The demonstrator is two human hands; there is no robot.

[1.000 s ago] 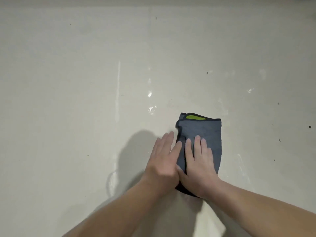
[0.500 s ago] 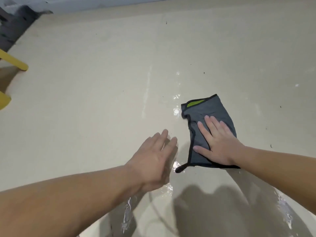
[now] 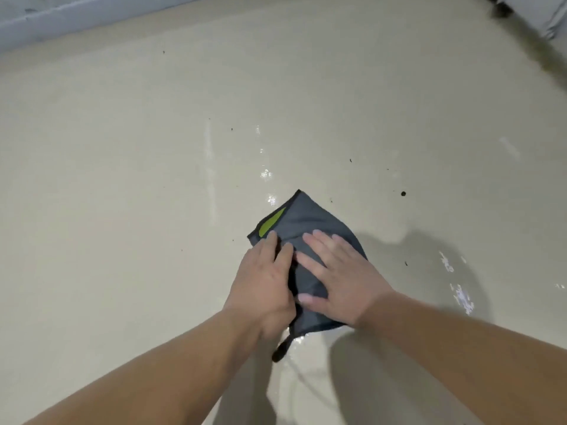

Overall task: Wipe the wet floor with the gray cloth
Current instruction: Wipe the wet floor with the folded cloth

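A folded gray cloth (image 3: pixel 310 223) with a black hem and a lime-green patch lies flat on the cream floor (image 3: pixel 122 179). My right hand (image 3: pixel 340 276) presses on it with fingers spread and straight. My left hand (image 3: pixel 265 282) rests on the cloth's left edge, fingers straight and together. A black loop of the cloth sticks out below my left wrist. Shiny wet spots (image 3: pixel 266 173) glint just beyond the cloth, and more wet patches (image 3: pixel 461 297) lie to its right.
A pale wall base (image 3: pixel 76 16) runs along the far left. Something dark and blurred (image 3: pixel 521 13) stands at the far right corner. Small black specks dot the floor. My shadow falls to the right of the cloth.
My left hand has come back from the bare floor onto the cloth's left edge. The cloth has turned, its green corner now pointing left and away. The view has swung right.
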